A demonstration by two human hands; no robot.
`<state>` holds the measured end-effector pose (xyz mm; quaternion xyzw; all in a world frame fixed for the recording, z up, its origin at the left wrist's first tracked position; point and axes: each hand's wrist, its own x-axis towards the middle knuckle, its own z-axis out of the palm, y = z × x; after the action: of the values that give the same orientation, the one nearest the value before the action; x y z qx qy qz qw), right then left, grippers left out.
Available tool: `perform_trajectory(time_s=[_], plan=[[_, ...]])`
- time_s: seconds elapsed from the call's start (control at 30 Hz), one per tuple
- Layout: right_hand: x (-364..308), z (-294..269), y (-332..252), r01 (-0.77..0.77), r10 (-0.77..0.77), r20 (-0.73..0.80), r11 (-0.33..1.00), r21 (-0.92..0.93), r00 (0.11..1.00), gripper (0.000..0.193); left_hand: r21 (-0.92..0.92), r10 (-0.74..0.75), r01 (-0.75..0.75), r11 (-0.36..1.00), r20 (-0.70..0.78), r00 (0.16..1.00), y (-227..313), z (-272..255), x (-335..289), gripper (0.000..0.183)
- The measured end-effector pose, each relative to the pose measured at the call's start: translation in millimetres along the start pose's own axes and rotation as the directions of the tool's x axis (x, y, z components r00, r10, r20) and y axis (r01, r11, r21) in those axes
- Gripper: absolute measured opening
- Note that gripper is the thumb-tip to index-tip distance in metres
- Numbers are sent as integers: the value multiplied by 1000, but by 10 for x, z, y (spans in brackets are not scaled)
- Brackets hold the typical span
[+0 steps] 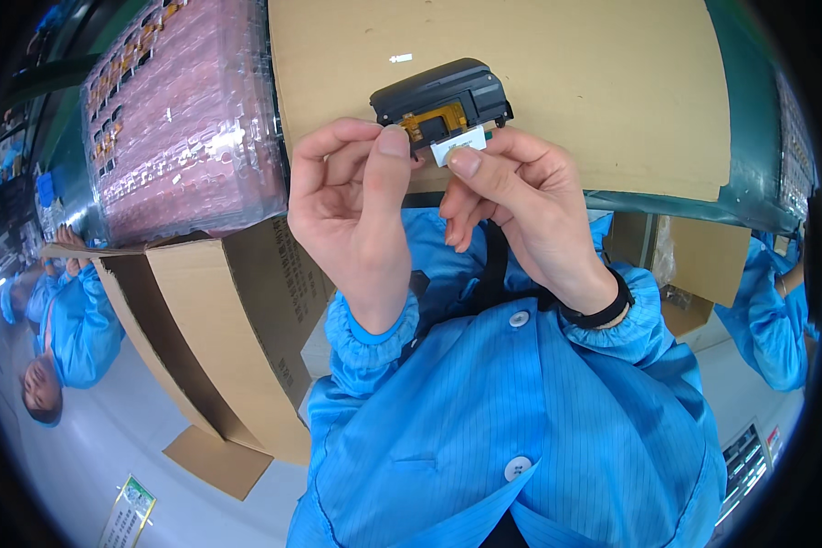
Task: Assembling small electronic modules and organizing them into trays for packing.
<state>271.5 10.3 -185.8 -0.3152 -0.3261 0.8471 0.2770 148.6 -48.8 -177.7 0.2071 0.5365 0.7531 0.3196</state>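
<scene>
Over the cardboard sheet I hold a black plastic housing (443,89) with a rounded long side turned away from me. An orange flex circuit (432,121) with a small dark square lies on its near face. My left hand (361,201) pinches the housing's near left corner between thumb and fingers, by the flex circuit's end. With thumb and forefinger my right hand (543,201) grips a small white rectangular piece (459,144) at the near right edge. Whether that piece is fixed to the flex circuit, I cannot tell.
Brown cardboard (612,100) covers the green bench, a tiny white scrap (401,58) on it. At the left stand stacked clear and pink plastic trays (183,119) with flex parts. Below them is an open carton (201,320). Co-workers in blue sit left (87,315) and right (767,320).
</scene>
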Motion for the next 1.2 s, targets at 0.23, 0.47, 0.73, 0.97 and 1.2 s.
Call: perform_trajectory(time_s=[0.23,0.47,0.73,0.97,1.2], plan=[[22,7,-27,18,-18,-7,1000,-4,1000,17,-37,46,-46,998,11,999,-11,-5,34,16],[56,-39,6,6,-7,-36,999,-44,999,18,-3,-41,41,999,-11,999,-100,-41,59,17],[101,-82,82,-113,96,-143,986,-120,985,22,529,21,-8,849,-19,1000,-320,-154,72,14],[97,-71,134,-140,115,-155,977,-162,981,21,727,133,-192,659,139,981,-213,-200,24,12],[60,-97,141,-146,114,-171,971,-191,979,20,753,55,-199,627,212,976,-259,-172,13,8]])
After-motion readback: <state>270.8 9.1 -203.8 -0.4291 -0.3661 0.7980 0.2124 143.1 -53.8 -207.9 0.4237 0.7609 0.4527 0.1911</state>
